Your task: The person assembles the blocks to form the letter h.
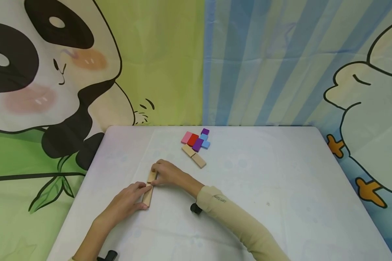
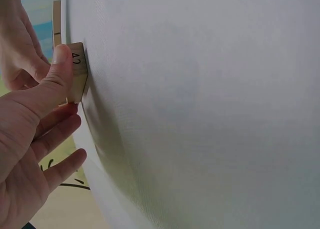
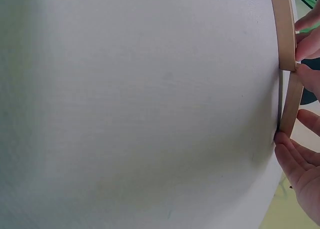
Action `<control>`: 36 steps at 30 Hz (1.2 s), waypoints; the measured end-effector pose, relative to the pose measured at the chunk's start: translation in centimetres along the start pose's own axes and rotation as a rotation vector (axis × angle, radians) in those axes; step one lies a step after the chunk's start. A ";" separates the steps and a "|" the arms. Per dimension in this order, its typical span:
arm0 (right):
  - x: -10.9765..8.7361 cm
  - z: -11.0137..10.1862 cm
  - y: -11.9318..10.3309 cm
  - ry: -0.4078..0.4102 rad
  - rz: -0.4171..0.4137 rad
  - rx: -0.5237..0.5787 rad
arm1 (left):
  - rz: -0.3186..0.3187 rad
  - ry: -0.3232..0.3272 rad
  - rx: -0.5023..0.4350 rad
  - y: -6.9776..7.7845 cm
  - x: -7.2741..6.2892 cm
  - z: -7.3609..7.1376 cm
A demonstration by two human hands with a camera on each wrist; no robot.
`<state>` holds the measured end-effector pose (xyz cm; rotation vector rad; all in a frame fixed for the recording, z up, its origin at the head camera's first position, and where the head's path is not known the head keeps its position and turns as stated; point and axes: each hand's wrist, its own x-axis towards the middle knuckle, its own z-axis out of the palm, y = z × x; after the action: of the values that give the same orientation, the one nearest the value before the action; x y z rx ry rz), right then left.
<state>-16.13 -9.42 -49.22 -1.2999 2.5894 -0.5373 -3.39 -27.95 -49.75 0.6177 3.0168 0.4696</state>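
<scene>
Two plain wooden blocks lie end to end in a line on the left part of the table. My left hand (image 1: 124, 203) holds the nearer wooden block (image 1: 147, 197) lengthwise, thumb at its near end and index finger by the joint. In the left wrist view, the thumb presses the end of this block (image 2: 78, 71), which bears a dark printed mark. My right hand (image 1: 168, 173) pinches the farther wooden block (image 1: 152, 176) between thumb and fingers at its two ends. In the right wrist view the blocks' ends meet with a slight offset.
Farther back, two more wooden blocks (image 1: 199, 160) lie end to end. Beside them is a cluster of coloured blocks: pink (image 1: 186, 137), red (image 1: 192, 140), purple (image 1: 197, 145) and light blue (image 1: 205, 145). A printed curtain (image 1: 248, 72) hangs behind the white table (image 1: 264, 163).
</scene>
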 end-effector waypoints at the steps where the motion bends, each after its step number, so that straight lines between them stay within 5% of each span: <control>1: 0.0 0.0 0.0 0.001 -0.002 -0.007 | -0.001 -0.002 -0.002 0.0 0.0 0.0; 29: 0.2 0.5 0.6 -0.013 -0.062 -0.043 | 0.040 -0.025 -0.071 0.5 0.1 0.4; 36: 0.4 0.4 0.4 -0.021 -0.038 -0.023 | -0.020 -0.070 -0.008 0.8 0.3 0.1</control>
<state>-16.57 -9.59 -49.73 -1.3578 2.5658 -0.4982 -3.40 -27.12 -49.62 0.5903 2.9510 0.4489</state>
